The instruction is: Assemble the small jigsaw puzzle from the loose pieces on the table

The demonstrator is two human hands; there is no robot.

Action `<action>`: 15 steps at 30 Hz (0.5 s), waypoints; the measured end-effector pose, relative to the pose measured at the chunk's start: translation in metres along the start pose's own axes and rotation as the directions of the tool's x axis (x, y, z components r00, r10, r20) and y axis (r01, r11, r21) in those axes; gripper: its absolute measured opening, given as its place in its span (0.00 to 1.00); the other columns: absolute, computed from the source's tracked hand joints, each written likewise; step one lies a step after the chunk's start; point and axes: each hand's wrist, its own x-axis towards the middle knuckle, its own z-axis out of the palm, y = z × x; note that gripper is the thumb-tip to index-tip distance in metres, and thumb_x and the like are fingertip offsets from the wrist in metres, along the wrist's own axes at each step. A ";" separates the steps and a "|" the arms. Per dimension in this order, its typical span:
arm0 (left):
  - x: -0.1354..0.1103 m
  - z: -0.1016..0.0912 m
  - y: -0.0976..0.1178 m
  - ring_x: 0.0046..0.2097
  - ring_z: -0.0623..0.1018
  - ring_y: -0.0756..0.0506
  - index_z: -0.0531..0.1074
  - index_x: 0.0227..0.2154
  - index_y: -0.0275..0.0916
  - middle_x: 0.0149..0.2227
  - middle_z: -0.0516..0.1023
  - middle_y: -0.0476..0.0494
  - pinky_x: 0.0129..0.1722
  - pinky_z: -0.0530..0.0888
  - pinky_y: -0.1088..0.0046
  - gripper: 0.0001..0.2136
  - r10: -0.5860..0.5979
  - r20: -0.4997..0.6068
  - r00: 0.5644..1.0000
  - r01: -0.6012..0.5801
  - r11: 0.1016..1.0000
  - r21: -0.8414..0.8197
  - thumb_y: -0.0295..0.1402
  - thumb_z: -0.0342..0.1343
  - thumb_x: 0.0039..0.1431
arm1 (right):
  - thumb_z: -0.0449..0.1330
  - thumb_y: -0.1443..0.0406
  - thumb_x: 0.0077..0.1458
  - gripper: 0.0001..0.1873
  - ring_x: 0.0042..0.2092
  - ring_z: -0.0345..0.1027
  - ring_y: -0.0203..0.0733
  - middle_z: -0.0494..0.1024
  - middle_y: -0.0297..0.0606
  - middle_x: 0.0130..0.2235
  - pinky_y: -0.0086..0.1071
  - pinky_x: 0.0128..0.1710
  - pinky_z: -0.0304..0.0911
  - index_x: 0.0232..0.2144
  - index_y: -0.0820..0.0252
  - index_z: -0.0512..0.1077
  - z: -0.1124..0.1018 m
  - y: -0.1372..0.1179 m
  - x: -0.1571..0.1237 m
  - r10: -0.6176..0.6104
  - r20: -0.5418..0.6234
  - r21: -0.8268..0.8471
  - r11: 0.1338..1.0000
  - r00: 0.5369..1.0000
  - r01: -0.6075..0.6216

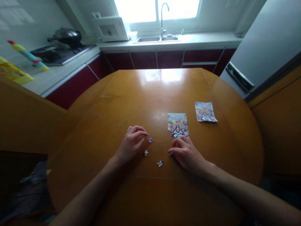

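Observation:
A mostly assembled jigsaw puzzle (178, 124) lies on the wooden table, its lower edge uneven. My right hand (187, 153) is just below it, fingers bent down and closed on a small puzzle piece (170, 153) that shows only partly under the fingertips. My left hand (134, 139) rests to the left, fingers loosely curved, thumb apart, nothing visible in them. Right beside its fingertips is a blue loose piece (150, 140). Nearer to me lie a dark-and-white piece (145, 153) and a blue-and-white piece (160, 163).
A creased picture sheet (205, 112) with a similar print lies right of the puzzle on the round-ended table (131, 100). Beyond the table are a sink (148, 39), a microwave (109, 29) and a stove with a pan (67, 35). A fridge (265, 44) stands at the right.

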 end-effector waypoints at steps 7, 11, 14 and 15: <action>-0.001 -0.001 -0.002 0.48 0.72 0.43 0.78 0.38 0.43 0.42 0.75 0.44 0.50 0.69 0.61 0.06 -0.012 -0.023 1.000 0.011 1.000 -0.023 0.30 0.55 0.65 | 0.63 0.64 0.60 0.02 0.45 0.64 0.49 0.76 0.41 0.41 0.45 0.46 0.61 0.36 0.55 0.76 -0.005 -0.001 -0.008 0.117 -0.067 -0.027 0.993 0.991 -0.119; -0.001 0.002 -0.003 0.48 0.72 0.43 0.78 0.38 0.43 0.43 0.75 0.44 0.49 0.69 0.61 0.06 -0.016 -0.017 1.000 0.016 1.000 -0.022 0.30 0.55 0.65 | 0.65 0.62 0.58 0.06 0.44 0.64 0.49 0.76 0.40 0.39 0.46 0.45 0.60 0.30 0.56 0.75 -0.002 -0.002 -0.009 0.153 -0.072 -0.069 0.985 0.986 -0.158; -0.002 0.004 -0.004 0.48 0.71 0.42 0.78 0.38 0.42 0.42 0.74 0.44 0.49 0.70 0.61 0.06 -0.017 -0.005 1.000 0.017 1.000 -0.017 0.32 0.55 0.66 | 0.65 0.64 0.59 0.05 0.44 0.64 0.48 0.76 0.40 0.39 0.45 0.45 0.59 0.30 0.56 0.75 0.002 -0.005 -0.010 0.158 -0.081 -0.066 0.984 0.984 -0.163; -0.002 0.004 -0.004 0.48 0.71 0.42 0.78 0.38 0.42 0.42 0.74 0.44 0.49 0.70 0.61 0.06 -0.018 -0.001 1.000 0.018 1.000 -0.015 0.33 0.55 0.66 | 0.64 0.65 0.58 0.04 0.44 0.64 0.48 0.76 0.40 0.38 0.45 0.45 0.59 0.30 0.57 0.76 0.002 -0.006 -0.010 0.155 -0.086 -0.060 0.985 0.984 -0.161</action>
